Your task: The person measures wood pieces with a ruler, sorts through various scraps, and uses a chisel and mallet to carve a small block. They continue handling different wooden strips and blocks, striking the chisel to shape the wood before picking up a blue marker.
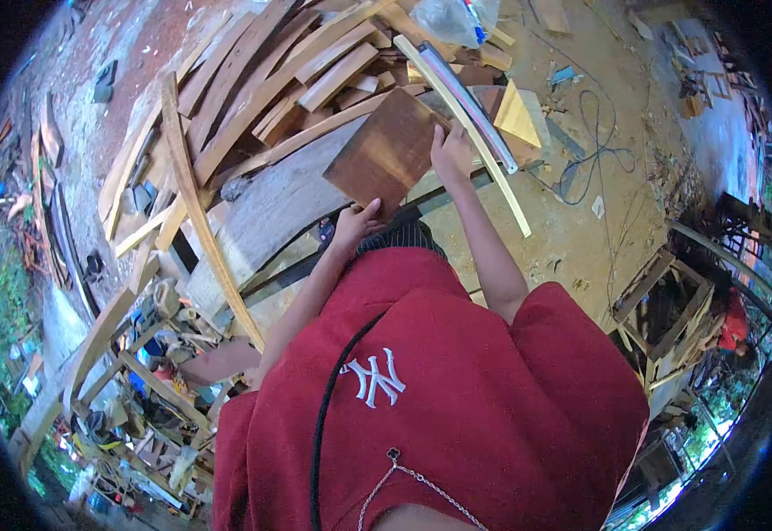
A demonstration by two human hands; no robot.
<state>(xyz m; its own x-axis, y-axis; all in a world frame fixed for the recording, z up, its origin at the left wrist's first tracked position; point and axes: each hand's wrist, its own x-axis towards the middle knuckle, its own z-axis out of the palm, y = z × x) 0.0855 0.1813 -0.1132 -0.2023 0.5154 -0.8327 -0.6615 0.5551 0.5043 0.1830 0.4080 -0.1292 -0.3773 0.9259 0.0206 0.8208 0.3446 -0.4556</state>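
Observation:
A flat, square brown wooden board (pixel 384 152) is held tilted in front of my body, over a wide grey plank (pixel 281 196). My left hand (pixel 357 225) grips its near edge, with the fingers partly hidden at the lower corner. On the right side my right hand (pixel 452 156) holds the board's edge, its fingers bent near the far right corner. Just beyond that hand lie a long pale wooden strip (pixel 470 124) and a long metal-looking bar (pixel 492 142).
Stacked lumber (pixel 302 80) spreads beyond the board. A long narrow plank (pixel 193 190) slants at left. To the right are a yellow triangular piece (pixel 516 115), a looped cord (pixel 600 155) on the dirt floor and a wooden frame (pixel 665 301). A person (pixel 735 320) in red is at far right.

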